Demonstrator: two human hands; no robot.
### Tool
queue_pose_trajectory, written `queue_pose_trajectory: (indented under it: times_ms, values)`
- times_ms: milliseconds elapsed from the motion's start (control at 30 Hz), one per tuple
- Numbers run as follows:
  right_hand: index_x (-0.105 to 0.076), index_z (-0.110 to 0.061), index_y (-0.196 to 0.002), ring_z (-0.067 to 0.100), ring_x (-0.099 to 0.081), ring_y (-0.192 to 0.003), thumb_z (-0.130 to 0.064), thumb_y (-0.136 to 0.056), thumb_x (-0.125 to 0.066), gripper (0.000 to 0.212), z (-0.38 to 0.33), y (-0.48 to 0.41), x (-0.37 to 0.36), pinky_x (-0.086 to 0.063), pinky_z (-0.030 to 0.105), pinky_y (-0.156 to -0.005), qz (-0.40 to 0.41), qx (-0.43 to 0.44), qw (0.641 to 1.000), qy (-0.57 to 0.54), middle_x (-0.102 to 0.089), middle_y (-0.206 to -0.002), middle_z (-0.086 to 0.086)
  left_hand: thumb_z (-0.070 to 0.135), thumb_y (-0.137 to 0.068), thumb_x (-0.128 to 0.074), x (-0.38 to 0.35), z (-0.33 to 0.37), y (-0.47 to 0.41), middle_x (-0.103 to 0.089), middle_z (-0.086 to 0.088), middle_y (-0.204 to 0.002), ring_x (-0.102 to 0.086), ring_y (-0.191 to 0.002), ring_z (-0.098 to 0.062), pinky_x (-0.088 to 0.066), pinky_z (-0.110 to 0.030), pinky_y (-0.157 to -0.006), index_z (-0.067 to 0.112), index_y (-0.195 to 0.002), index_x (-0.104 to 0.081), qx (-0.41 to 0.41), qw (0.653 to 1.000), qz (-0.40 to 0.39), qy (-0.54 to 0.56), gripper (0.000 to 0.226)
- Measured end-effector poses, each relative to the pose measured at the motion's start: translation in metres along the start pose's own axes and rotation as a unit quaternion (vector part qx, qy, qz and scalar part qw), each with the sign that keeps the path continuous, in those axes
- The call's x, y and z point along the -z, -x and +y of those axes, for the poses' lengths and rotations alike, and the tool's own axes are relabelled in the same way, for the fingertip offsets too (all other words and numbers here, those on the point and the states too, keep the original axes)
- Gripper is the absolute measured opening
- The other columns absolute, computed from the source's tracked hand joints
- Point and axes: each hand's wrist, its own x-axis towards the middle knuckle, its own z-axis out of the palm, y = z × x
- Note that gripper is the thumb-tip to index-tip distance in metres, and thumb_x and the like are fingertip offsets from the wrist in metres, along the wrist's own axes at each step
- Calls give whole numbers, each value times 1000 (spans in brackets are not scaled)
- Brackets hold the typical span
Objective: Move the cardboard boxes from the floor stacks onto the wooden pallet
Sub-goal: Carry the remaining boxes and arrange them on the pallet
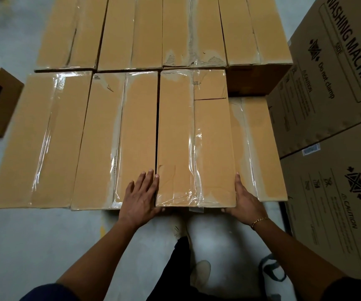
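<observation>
Hands flank near end of long box (194,137), likely squaring it into the row. Left hand (141,196): fingers straight, apart. Right hand (245,199): fingers hidden underneath, grip unclear.

Eleven cardboard boxes (175,137), two hands (141,195) (248,202)

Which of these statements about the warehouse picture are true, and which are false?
1. The left hand and the right hand flank one long tan cardboard box. True.
2. A bracelet sits on the left wrist. False: the gold bracelet is on the right wrist.
3. The big printed brown carton on the right reads WASHING MACHINE. True.
4. The box tops carry no tape. False: clear tape runs along them.
</observation>
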Motion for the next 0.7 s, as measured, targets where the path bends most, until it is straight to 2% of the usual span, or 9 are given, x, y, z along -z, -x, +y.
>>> queue_pose_trajectory:
  times_ms: [100,300,400,567,633,700]
  values:
    - [24,-30,-157,35,-63,-118,-54,-74,-84,138,1,1,-3,-55,43,-88,-1,-1,1000,-1,-48,-154,9,75,-79,-62,-1,-1,2,-2,-6,-171,-9,-157,-30,-25,-55,-120,19,-163,-12,-5,1000,-6,6,112]
    - [25,-27,-157,33,-56,-128,-52,-73,-86,141,0,-1,-1,-53,45,-93,-7,6,1000,-9,-29,-165,3,69,-87,-57,-1,4,3,10,-6,-170,6,-157,-29,-15,-54,-125,19,-164,1,0,1000,-27,5,108]
    - [24,-24,-158,31,-50,-133,-51,-73,-86,141,-2,0,0,-52,47,-97,-12,4,1000,-5,-24,-166,3,67,-89,-57,3,6,4,10,-7,-170,5,-157,-30,-17,-55,-124,16,-163,1,-2,999,-39,5,107]
    - [11,-22,-161,28,-36,-146,-57,-74,-82,132,-1,15,4,-44,46,-110,2,5,1000,13,-8,-171,-2,72,-89,-52,11,-1,20,13,-5,-170,4,-158,-27,-7,-49,-125,18,-163,3,-3,999,-45,2,107]
    - [8,-22,-162,28,-27,-151,-65,-77,-75,126,-3,27,6,-38,49,-115,20,11,1000,21,0,-171,-4,81,-85,-41,14,-5,32,14,-3,-169,6,-157,-25,-5,-49,-125,20,-163,3,8,999,-38,20,108]
    - [6,-21,-162,27,-21,-154,-68,-82,-68,119,-8,40,11,-33,50,-118,29,18,999,31,3,-171,-3,84,-85,-31,22,-8,46,23,-1,-166,14,-155,-23,0,-47,-124,23,-162,10,21,998,-45,26,106]
